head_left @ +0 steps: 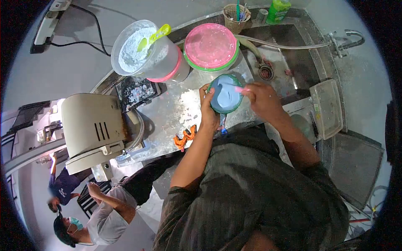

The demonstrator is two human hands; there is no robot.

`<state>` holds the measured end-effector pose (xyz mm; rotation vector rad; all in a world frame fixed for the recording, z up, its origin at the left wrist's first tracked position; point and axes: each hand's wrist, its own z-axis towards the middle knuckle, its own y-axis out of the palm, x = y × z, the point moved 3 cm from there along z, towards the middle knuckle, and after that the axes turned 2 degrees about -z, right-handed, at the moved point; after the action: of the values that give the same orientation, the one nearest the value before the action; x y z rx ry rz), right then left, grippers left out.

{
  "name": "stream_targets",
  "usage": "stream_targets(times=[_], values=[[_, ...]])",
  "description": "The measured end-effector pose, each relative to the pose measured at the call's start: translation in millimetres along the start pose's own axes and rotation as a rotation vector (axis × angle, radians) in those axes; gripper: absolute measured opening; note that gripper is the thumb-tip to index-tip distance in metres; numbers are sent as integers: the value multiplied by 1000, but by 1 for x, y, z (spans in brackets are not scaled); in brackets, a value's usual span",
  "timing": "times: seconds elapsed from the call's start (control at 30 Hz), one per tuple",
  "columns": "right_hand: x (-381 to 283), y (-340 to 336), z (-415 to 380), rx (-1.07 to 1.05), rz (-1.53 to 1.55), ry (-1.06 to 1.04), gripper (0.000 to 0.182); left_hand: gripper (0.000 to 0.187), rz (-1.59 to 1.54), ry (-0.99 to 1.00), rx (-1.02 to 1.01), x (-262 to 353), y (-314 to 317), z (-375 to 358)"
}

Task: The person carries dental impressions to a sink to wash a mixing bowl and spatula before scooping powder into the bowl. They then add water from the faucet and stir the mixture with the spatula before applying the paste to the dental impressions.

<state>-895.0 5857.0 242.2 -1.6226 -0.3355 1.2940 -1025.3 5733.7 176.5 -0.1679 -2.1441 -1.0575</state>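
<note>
A green-rimmed bowl (226, 93) holds a smooth pale blue mixture. My left hand (208, 108) grips the bowl's left side, fingers curled at the rim. Closed round a pink tool (242, 89), my right hand (264, 99) is at the bowl's right edge, and the tool's tip reaches over the mixture. Above the bowl stands a tub with a pink lid (211, 45). To its left, an open clear bucket (161, 62) contains pale powder and a lime-green scoop (154, 37). Orange curved pieces (184, 137) lie on the metal counter (163, 113), left of my left forearm.
A beige machine (94, 129) stands at the left, beside a dark tray (136, 93). The sink (293, 58) with its faucet (345, 44) is at the upper right, a clear plastic container (327, 109) below it. Two people (111, 213) (67, 184) are at lower left.
</note>
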Motion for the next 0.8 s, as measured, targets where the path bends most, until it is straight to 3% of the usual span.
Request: stream_targets(times=[0.03, 0.1, 0.13, 0.2, 0.33, 0.4, 0.43, 0.5, 0.53, 0.6, 0.63, 0.7, 0.8], values=[[2, 7, -3, -3, -2, -3, 19, 36, 22, -2, 7, 1, 1, -1], [-7, 23, -11, -23, -133, -201, 13, 37, 27, 9, 39, -3, 0, 0], [-5, 25, -12, -21, -134, -201, 13, 37, 31, 18, 71, -6, -1, 1], [-22, 8, -5, 52, 171, -202, 12, 38, 25, 9, 62, -8, 0, 0], [-9, 12, 1, -126, -136, -24, 20, 42, 66, -87, 96, 0, -1, 1], [-14, 14, -2, -133, -88, -242, 19, 44, 177, -171, 90, 7, 1, 1], [-8, 10, 7, -134, -88, -233, 19, 45, 284, -257, 86, 6, 1, -1], [-5, -15, 35, 125, -92, -579, 17, 46, 330, -299, 56, 7, 1, -1], [-1, -14, 30, 127, -96, -579, 17, 47, 375, -329, 31, 9, 2, -1], [23, -5, 25, 31, -162, -108, 20, 46, 329, -296, 59, 14, 4, 5], [17, 6, 18, 30, -166, -124, 20, 46, 292, -174, 69, 17, 6, 7], [5, 31, -6, -194, -74, 103, 10, 48, 186, 30, 74, 7, 1, 13], [6, 17, 13, -123, 120, 166, 14, 49, 35, -70, 89, -11, 6, 4]])
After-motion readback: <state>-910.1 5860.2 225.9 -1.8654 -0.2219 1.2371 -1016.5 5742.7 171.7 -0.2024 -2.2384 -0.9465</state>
